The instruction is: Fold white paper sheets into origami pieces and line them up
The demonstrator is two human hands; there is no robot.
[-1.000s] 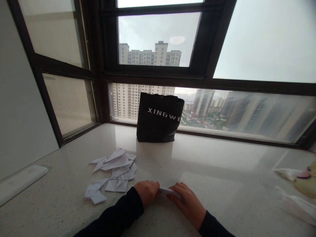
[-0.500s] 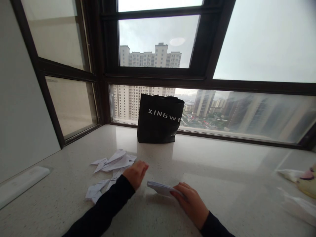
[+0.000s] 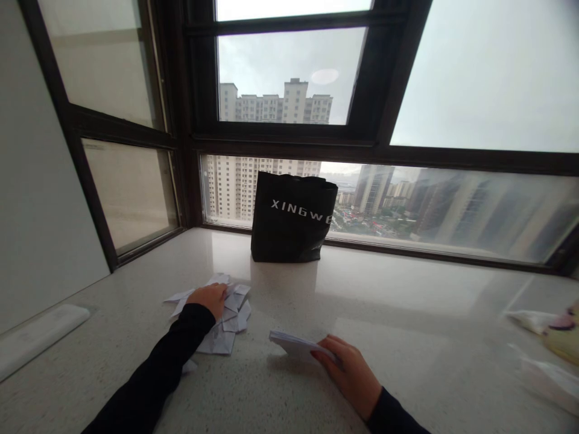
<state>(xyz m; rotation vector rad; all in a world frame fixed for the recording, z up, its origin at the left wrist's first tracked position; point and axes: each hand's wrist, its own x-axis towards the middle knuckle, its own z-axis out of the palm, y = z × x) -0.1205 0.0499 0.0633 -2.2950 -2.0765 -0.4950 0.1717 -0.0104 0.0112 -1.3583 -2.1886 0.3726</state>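
My right hand [image 3: 350, 367] is closed around one end of a stack of folded white paper [image 3: 292, 346]. The stack is held on edge just above the white stone surface, its layered end pointing left. My left hand [image 3: 210, 298] lies over a loose pile of folded white paper pieces [image 3: 235, 313]. Its fingers are curled down and pressed together at the top of the pile, closed on a folded paper piece, which they mostly hide. The pieces overlap, with pointed corners sticking out on both sides of the hand.
A black bag [image 3: 292, 226] with white lettering stands upright behind, against the window. At the left edge lies a long white object [image 3: 45, 337]. A yellow and pink item [image 3: 563, 331] with clear plastic sits at the far right. Dark window frames [image 3: 289, 144] border the sill.
My left hand has moved left from the middle onto the paper pile, and some pieces have shifted. My right hand and its stack have stayed in place.
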